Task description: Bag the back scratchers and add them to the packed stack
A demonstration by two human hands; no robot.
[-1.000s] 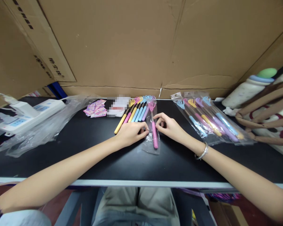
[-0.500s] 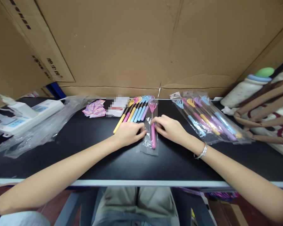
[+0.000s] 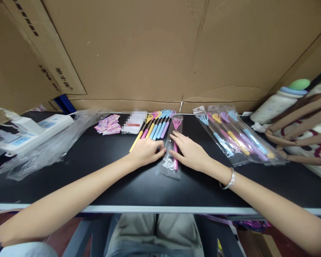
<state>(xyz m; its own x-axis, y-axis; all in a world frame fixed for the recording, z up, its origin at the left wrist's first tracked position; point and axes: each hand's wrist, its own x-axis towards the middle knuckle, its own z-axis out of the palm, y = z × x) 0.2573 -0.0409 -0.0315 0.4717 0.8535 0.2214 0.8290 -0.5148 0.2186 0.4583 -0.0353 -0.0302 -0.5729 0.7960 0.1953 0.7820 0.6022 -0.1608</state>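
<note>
A pink back scratcher (image 3: 174, 163) lies in a clear plastic sleeve (image 3: 170, 170) in the middle of the black table (image 3: 101, 182). My right hand (image 3: 189, 152) lies flat on the sleeve with its fingers stretched out. My left hand (image 3: 146, 151) rests beside the sleeve's left edge, fingers curled, its thumb and fingertips touching the plastic. Behind the left hand lies a row of several loose scratchers (image 3: 155, 125) in yellow, pink, blue and purple.
Several bagged scratchers (image 3: 234, 137) lie at the right. Small pink cards (image 3: 108, 124) and a white packet (image 3: 134, 122) sit at the back. A power strip (image 3: 29, 132) and crumpled plastic (image 3: 46, 148) lie at the left. A bottle (image 3: 279, 100) and bag straps (image 3: 299, 134) stand far right. Cardboard walls rise behind.
My right hand has gone from pinching the sleeve's edge to lying flat on it, fingers extended. The sleeve shifted slightly. My left hand stays almost where it was.
</note>
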